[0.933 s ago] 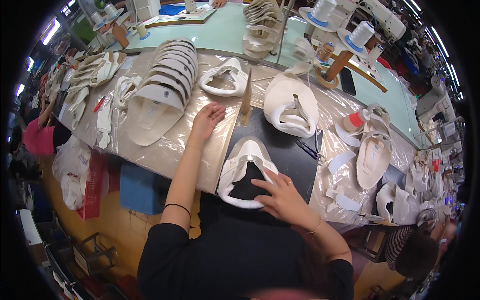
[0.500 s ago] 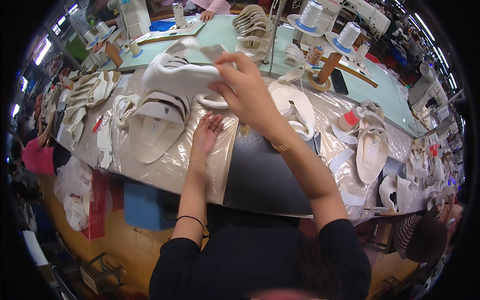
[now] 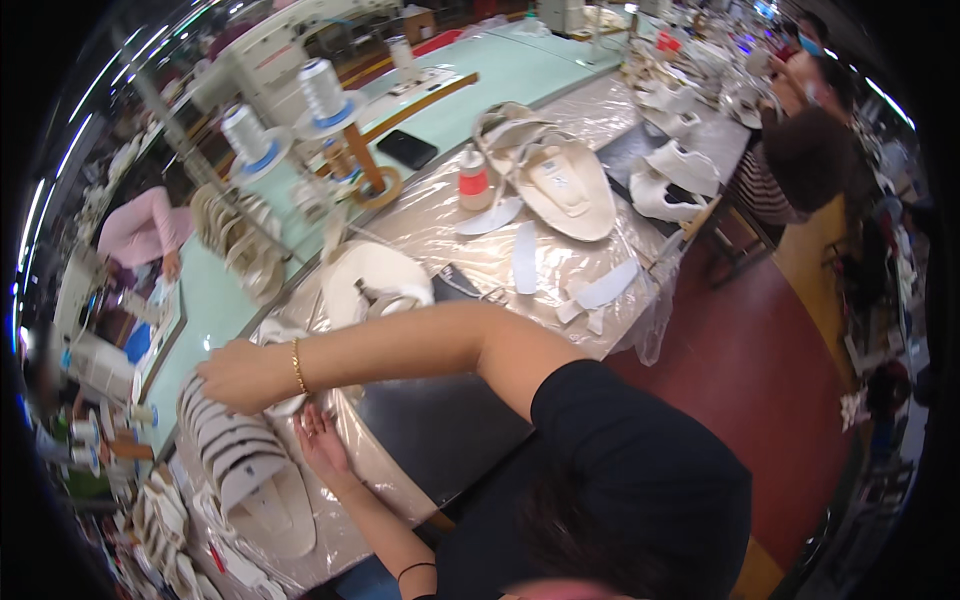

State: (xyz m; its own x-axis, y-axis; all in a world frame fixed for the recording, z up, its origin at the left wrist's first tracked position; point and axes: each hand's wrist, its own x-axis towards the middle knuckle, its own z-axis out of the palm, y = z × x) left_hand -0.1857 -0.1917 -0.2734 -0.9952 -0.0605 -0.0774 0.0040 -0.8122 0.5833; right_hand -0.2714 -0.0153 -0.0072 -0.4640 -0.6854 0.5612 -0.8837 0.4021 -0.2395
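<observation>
A smooth black sleeve (image 3: 640, 450) is filling the near side, and its bare forearm is crossing above a flat, dull black mat (image 3: 430, 425). The left hand (image 3: 325, 447) is lying palm up and released, fingers loosely curled, above the crinkled clear film that is covering the beige desk (image 3: 400, 492). Just beside it, the row of nested shoe uppers (image 3: 238, 450) is stretching along the left part of the desk, its matte cream shells overlapping like ribs with dark gaps between, the nearest one showing a long rounded form. At the far end of that row, the right hand (image 3: 248, 378) is positioned with its back upward; its fingertips are hidden, so whether it is grasping an upper cannot be told.

Beyond the forearm, a broad cream upper (image 3: 375, 280) with a padded collar is lying by the mat. Farther over, smooth, pale curved cutouts (image 3: 525, 258) are resting on the shiny film, near a rounded cream upper (image 3: 565, 190) and a translucent bottle (image 3: 472, 180) with a red band.

On the glossy pale green desk (image 3: 450, 80) behind, a black phone (image 3: 407, 149) is lying flat, and white thread cones (image 3: 322, 90) are standing on blue bases.
</observation>
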